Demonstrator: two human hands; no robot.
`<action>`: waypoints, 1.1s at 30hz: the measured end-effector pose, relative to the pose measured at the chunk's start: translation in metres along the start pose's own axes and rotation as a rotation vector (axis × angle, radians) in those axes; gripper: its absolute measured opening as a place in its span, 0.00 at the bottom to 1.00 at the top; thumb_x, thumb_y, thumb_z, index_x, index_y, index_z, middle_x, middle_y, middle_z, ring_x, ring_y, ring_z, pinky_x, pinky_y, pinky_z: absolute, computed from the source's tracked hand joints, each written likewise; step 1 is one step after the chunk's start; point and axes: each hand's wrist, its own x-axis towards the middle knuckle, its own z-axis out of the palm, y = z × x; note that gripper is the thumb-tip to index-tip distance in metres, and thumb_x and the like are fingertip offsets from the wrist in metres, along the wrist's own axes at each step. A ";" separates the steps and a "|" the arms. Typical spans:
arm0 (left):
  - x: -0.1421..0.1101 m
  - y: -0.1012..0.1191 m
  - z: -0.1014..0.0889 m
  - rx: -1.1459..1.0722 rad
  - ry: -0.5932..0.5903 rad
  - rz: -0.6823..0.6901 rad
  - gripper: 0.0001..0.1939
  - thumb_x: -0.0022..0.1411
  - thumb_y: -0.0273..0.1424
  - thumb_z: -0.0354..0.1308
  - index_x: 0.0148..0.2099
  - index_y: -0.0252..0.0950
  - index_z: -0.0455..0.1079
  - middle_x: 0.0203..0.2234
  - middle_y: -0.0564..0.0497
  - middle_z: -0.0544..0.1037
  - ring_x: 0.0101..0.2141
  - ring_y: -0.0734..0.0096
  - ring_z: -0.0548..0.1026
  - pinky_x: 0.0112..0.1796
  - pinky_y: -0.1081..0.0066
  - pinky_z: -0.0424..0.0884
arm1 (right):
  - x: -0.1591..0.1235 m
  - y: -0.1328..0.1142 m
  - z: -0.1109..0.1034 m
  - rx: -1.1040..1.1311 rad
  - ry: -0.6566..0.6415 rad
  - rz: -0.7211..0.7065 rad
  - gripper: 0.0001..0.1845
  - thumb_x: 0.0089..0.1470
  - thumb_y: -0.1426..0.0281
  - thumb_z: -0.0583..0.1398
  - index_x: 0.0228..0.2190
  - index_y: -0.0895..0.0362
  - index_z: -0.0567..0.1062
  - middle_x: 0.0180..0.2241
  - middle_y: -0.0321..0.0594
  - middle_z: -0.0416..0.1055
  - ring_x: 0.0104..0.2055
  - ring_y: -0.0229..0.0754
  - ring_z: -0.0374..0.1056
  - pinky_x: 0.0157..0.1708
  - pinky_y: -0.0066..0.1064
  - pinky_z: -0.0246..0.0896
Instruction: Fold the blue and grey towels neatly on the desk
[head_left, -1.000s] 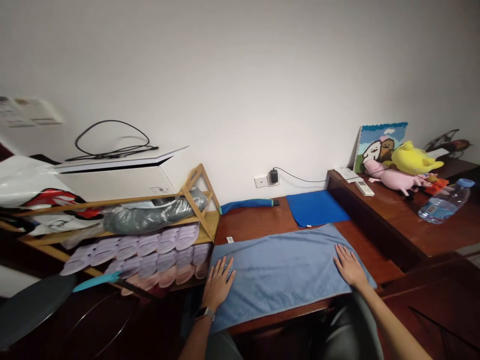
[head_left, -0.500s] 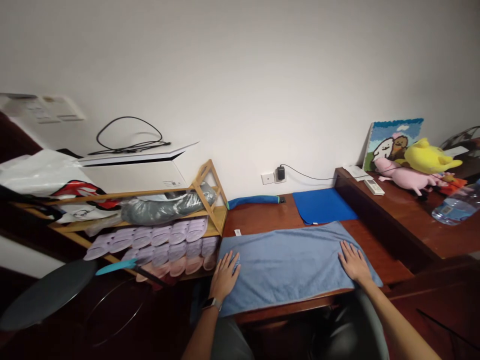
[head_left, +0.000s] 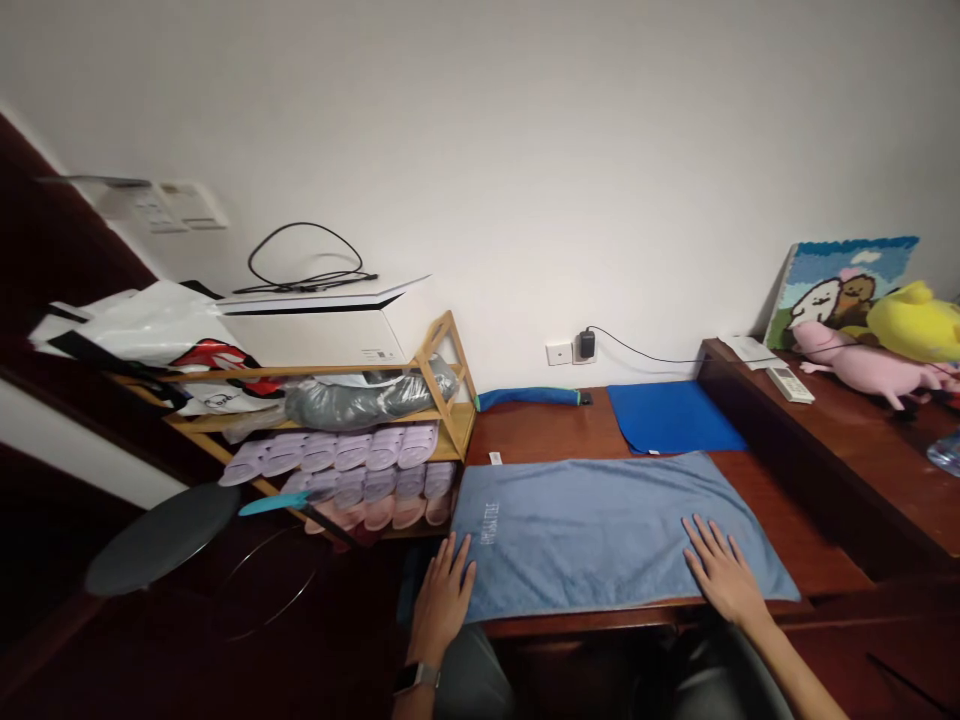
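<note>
A light blue towel [head_left: 585, 530] lies spread over the wooden desk top, with a few soft wrinkles and pale lettering near its left end. My left hand [head_left: 444, 590], a watch on its wrist, rests at the towel's lower left edge with fingers stretched out. Flat on the right part of the towel lies my right hand [head_left: 718, 568], its fingers spread. Neither hand grips anything. Behind the towel, a darker blue folded cloth [head_left: 675, 416] lies near the wall, and a narrow blue roll [head_left: 529, 399] sits left of it.
A wooden rack [head_left: 454, 420] with lilac and pink slippers [head_left: 352, 452] stands left of the desk [head_left: 540, 430]. A white box [head_left: 315, 330] tops it. At right, a raised surface holds a pink plush toy [head_left: 862, 360] and a remote control [head_left: 790, 385]. A dark round stool [head_left: 161, 540] is at left.
The view has turned left, so things sit further right. Both hands have slid toward the towel's near edge, and my left hand has uncovered the lettering.
</note>
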 end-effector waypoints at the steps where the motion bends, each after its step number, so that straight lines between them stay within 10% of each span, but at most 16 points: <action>1: 0.001 0.000 0.000 0.010 -0.002 -0.001 0.28 0.76 0.43 0.42 0.73 0.43 0.60 0.72 0.44 0.61 0.69 0.52 0.61 0.64 0.48 0.64 | 0.001 0.001 -0.001 0.001 -0.011 0.001 0.35 0.65 0.50 0.45 0.70 0.41 0.58 0.72 0.34 0.55 0.75 0.55 0.45 0.72 0.55 0.40; 6: 0.030 -0.010 0.005 0.005 0.087 0.056 0.28 0.75 0.43 0.43 0.68 0.38 0.67 0.68 0.41 0.67 0.68 0.50 0.63 0.66 0.47 0.61 | 0.018 0.003 -0.004 0.001 0.006 -0.015 0.36 0.67 0.48 0.43 0.71 0.44 0.57 0.73 0.34 0.51 0.76 0.52 0.44 0.72 0.53 0.42; 16: 0.191 -0.004 0.030 -0.042 -0.034 0.153 0.30 0.72 0.42 0.44 0.69 0.32 0.66 0.67 0.39 0.68 0.67 0.53 0.64 0.66 0.52 0.61 | 0.151 0.045 -0.024 -0.032 0.026 0.095 0.35 0.69 0.58 0.40 0.70 0.56 0.59 0.72 0.44 0.54 0.75 0.49 0.46 0.71 0.50 0.45; 22: 0.193 -0.019 0.060 -0.021 0.003 0.145 0.29 0.73 0.42 0.44 0.69 0.38 0.66 0.67 0.43 0.69 0.67 0.53 0.65 0.65 0.50 0.62 | 0.179 0.062 -0.007 -0.055 -0.024 0.067 0.34 0.69 0.57 0.41 0.70 0.53 0.60 0.72 0.41 0.54 0.75 0.48 0.48 0.71 0.48 0.46; 33: 0.190 -0.016 0.053 -0.017 0.008 0.110 0.28 0.73 0.40 0.43 0.68 0.38 0.67 0.67 0.43 0.70 0.66 0.54 0.66 0.66 0.51 0.62 | 0.168 0.057 0.003 -0.107 0.093 0.159 0.34 0.69 0.58 0.40 0.69 0.53 0.62 0.71 0.43 0.57 0.74 0.51 0.50 0.71 0.50 0.45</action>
